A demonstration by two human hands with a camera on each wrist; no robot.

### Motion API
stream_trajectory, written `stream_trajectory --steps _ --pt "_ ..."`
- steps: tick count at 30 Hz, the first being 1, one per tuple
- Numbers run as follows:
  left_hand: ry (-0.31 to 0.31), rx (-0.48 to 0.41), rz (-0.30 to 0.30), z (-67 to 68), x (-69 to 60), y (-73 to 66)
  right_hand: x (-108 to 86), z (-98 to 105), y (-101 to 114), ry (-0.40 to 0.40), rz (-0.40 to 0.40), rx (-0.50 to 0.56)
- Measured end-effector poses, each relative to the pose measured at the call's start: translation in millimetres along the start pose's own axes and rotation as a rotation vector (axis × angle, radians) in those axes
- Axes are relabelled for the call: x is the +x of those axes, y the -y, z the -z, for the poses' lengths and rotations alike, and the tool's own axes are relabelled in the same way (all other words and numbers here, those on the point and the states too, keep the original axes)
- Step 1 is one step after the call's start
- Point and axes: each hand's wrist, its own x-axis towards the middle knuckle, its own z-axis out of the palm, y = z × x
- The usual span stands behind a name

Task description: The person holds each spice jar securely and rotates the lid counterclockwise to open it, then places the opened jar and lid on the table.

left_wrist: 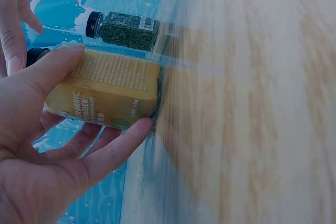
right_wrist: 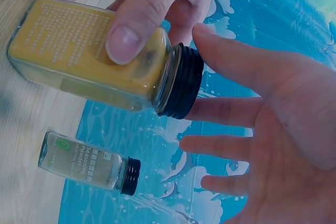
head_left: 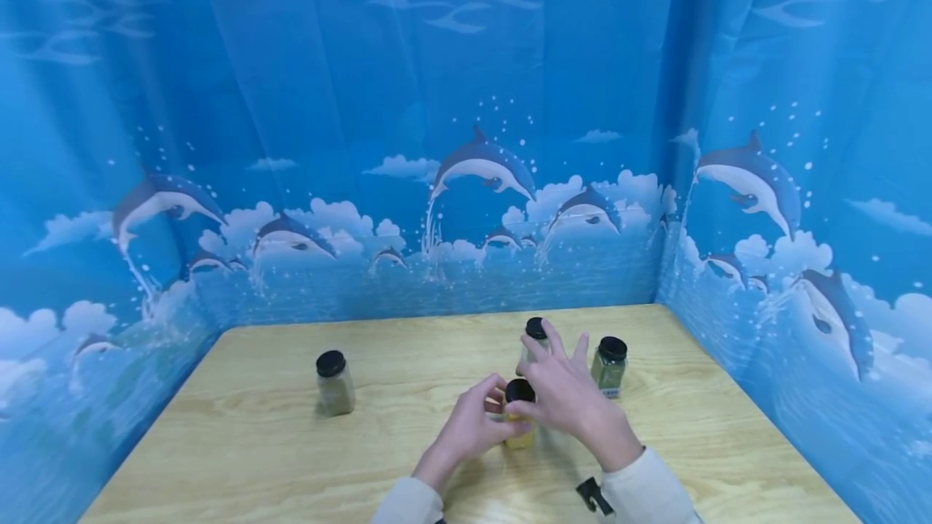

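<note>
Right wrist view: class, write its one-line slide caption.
Left hand gripping a jar of yellow powder, right hand at its black lid, Seasoning Powder jar beyond.

Our left hand (head_left: 472, 424) and right hand (head_left: 565, 389) were bare; we wore a whitish left sleeve (head_left: 409, 501) and matching right sleeve (head_left: 650, 490), a small black piece (head_left: 595, 497) beside the latter.

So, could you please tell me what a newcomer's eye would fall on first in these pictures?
Probably the blue dolphin-print backdrop rising behind the wooden table. Next, the yellow turmeric jar in the left hand, with the right hand at its black lid. A lone black-capped jar stands apart at the table's left.
</note>
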Motion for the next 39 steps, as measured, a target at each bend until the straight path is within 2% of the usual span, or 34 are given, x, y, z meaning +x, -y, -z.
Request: stream_trajectory --steps 7,15,28,39 --pt "0.003 0.015 0.007 0.5 0.0 -1.6 0.1 0.1 -1.3 -0.004 -0.022 -0.019" --pt "0.003 0.005 0.025 1.0 -0.6 -2.6 0.5 0.9 -1.6 0.008 -0.004 -0.011" --pt "0.0 0.008 0.039 1.5 -0.7 -2.5 -1.6 5.6 0.3 0.112 -0.029 0.042" --pt "-0.003 0.008 0.012 0.7 -1.7 -2.8 -2.6 3.3 -1.3 0.061 -0.015 0.045"
